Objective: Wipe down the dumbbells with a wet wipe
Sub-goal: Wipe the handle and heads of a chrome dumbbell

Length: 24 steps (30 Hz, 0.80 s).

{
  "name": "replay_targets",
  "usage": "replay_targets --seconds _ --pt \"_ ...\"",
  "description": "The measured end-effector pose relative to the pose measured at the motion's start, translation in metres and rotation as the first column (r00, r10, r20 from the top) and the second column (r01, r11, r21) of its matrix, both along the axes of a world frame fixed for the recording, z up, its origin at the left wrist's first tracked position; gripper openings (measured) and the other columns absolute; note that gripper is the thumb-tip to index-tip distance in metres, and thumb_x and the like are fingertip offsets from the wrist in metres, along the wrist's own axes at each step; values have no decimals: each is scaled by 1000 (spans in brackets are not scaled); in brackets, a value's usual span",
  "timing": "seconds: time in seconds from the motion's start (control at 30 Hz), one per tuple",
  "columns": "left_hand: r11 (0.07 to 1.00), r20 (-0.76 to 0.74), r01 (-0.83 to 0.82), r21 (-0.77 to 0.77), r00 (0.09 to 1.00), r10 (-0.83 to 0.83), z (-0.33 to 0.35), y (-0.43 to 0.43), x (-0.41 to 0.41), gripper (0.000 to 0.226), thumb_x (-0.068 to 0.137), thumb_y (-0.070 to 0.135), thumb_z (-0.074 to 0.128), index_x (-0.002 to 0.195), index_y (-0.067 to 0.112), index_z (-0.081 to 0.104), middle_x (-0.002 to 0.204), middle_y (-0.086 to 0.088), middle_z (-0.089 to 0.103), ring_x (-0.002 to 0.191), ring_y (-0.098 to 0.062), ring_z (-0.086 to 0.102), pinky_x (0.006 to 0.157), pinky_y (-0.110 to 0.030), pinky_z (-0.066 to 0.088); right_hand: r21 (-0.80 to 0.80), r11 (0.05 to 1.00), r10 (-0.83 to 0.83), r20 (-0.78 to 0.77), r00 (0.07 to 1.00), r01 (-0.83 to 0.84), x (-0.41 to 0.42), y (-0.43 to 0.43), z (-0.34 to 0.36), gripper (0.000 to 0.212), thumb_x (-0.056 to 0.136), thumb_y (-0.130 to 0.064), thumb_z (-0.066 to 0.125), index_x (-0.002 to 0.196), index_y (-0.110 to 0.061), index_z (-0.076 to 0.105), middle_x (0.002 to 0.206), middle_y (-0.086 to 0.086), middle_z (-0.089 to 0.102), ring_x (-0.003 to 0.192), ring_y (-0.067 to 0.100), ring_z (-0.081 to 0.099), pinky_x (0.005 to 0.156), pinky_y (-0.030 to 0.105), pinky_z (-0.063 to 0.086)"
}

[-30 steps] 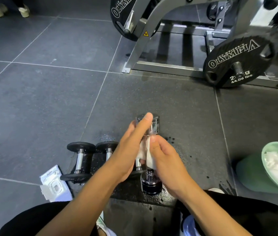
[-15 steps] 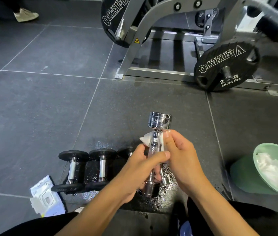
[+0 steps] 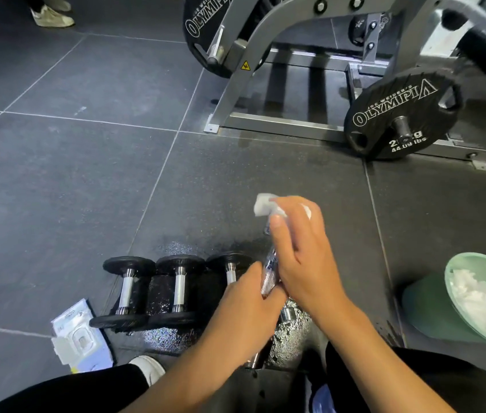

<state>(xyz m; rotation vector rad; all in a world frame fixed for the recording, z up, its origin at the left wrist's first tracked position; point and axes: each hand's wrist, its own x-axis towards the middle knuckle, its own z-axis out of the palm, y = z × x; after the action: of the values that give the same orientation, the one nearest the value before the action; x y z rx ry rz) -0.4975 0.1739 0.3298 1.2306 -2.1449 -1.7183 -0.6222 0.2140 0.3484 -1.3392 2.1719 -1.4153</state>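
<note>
Change: since half a second ago, the right hand (image 3: 298, 251) has been slid up from the shaft, and the top head of the chrome dumbbell (image 3: 268, 275), bare before, is now covered by it.
Right hand: curled over the dumbbell's upper end, with the wet wipe (image 3: 262, 205) held under the fingers; the thumb is laid along the left side.
Wet wipe: white, bunched, with one corner left sticking out on the far left of the right hand.
Left hand: (image 3: 244, 308) wrapped round the lower part of the knurled handle, just near of the right hand.
Chrome dumbbell: held nearly upright, tilted slightly to the right, over a wet patch of floor (image 3: 158, 335); only the middle of its handle and a bit of the lower end are seen.
Black dumbbells: three (image 3: 177, 289) are laid side by side on the floor just left of the hands, handles running near to far.
Chrome piece: (image 3: 288, 314) seen on the wet floor below the right wrist; what it belongs to cannot be told.
Wipe pack: (image 3: 82, 338) laid flat at the near left, beside the leftmost black dumbbell.
Green tub: (image 3: 450, 272) set at the right edge, with crumpled white wipes inside.
Far side: a weight plate (image 3: 399, 114) is mounted on a grey machine frame (image 3: 253, 49).
</note>
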Motion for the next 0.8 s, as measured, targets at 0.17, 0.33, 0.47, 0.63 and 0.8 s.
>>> replay_targets --seconds 0.17,0.33,0.47,0.63,0.8 --pt "959 137 103 -263 988 -68 5 7 4 23 101 42 50 87 26 41 78 -8 65 80 -38 66 74 -50 56 50 978 -204 450 869 203 -10 -9 4 23 104 -28 54 91 -19 71 90 -1 73 90 15 71 78 25 51" --pt "990 -86 94 107 993 -85 10 1 0 18 88 36 53 71 37 49 56 8 51 52 -20 48 60 -52 49 35 989 -53 990 127 143 -5 -10 21 29 103 -27 58 93 -4 73 79 20 72 62 30 70 59 35 62" --pt "844 -209 184 503 974 -87 23 -2 3 18 97 18 55 80 24 49 57 1 44 46 -16 40 56 -32 40 -51 994 52 999 -6 99 -10 -10 23 37 103 -33 55 94 -3 74 82 20 70 64 30 68 58 33 61" --pt "782 -160 148 606 985 -63 22 1 4 15 99 13 54 89 16 43 60 1 42 47 -15 37 57 -32 40 -113 985 -16 690 724 129 -20 -4 11 20 104 -29 58 96 -15 69 91 8 71 83 23 72 75 34 54" --pt "960 291 266 -91 929 -230 4 7 8 17 100 41 50 93 27 43 86 -5 62 81 -32 63 69 -43 44 352 928 276 -422 864 -124 -27 5 -11 26 100 -36 47 87 -17 62 83 -4 58 77 21 55 69 35 47"
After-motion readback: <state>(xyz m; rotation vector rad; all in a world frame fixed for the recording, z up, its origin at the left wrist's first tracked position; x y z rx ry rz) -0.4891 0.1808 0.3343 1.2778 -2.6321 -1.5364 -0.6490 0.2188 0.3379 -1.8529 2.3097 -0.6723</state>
